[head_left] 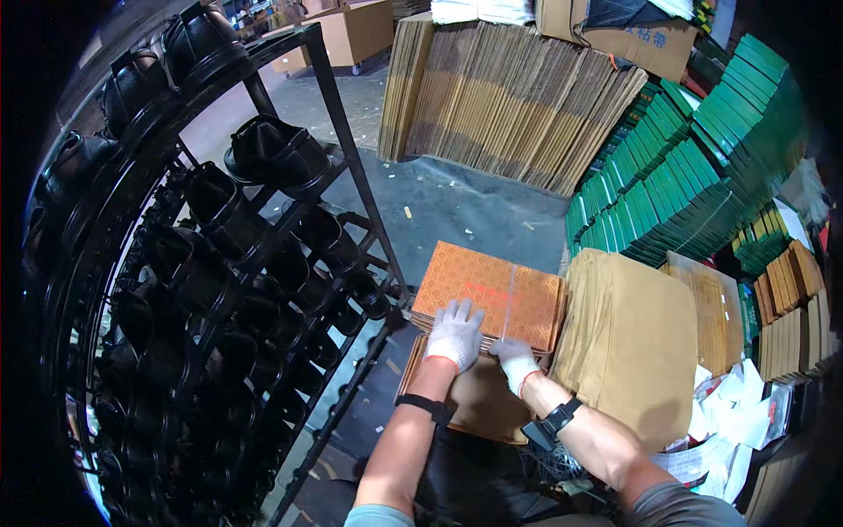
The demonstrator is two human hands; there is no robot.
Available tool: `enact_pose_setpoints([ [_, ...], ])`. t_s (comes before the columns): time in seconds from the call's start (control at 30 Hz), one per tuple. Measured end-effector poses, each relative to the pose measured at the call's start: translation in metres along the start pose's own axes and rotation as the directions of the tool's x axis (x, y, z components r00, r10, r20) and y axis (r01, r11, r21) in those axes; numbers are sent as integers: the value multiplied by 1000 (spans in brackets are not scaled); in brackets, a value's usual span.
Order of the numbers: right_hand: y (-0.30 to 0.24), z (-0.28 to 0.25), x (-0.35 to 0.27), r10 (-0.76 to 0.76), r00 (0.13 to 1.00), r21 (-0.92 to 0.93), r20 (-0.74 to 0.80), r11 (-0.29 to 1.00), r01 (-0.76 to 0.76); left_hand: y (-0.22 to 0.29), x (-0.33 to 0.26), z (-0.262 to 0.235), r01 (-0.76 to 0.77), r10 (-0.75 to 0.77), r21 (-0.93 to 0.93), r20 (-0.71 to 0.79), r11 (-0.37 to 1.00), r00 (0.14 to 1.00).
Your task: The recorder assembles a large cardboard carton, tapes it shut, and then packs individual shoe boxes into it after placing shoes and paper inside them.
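The orange cardboard stack (448, 274) lies ahead, a pale strap (511, 303) across it. The left hand (455, 335) rests on its near edge, fingers spread; the right hand (515, 358) curls beside the strap, grip undeterminable. Risk: a hard pull could skew the sheets, or push them right into the brown paper pile (628, 338) or left against the shoe rack (337, 110).

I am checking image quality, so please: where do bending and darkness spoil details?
Head view: the shoe rack curves near the left rim, its black shoes partly lost in shadow; head view, centre: orange cardboard well lit, little bent.
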State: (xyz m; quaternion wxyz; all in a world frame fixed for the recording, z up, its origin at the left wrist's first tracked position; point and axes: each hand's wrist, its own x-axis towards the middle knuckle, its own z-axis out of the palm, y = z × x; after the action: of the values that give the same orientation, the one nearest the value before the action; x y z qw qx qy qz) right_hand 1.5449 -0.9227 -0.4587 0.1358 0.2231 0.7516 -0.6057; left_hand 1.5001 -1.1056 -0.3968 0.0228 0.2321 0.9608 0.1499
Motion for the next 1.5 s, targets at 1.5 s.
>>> enact_pose_setpoints([
  [1.5,-9,83,82,-31,864,242,503,964,-106,143,-647,-143,890,-747,-38,-561,454,357],
])
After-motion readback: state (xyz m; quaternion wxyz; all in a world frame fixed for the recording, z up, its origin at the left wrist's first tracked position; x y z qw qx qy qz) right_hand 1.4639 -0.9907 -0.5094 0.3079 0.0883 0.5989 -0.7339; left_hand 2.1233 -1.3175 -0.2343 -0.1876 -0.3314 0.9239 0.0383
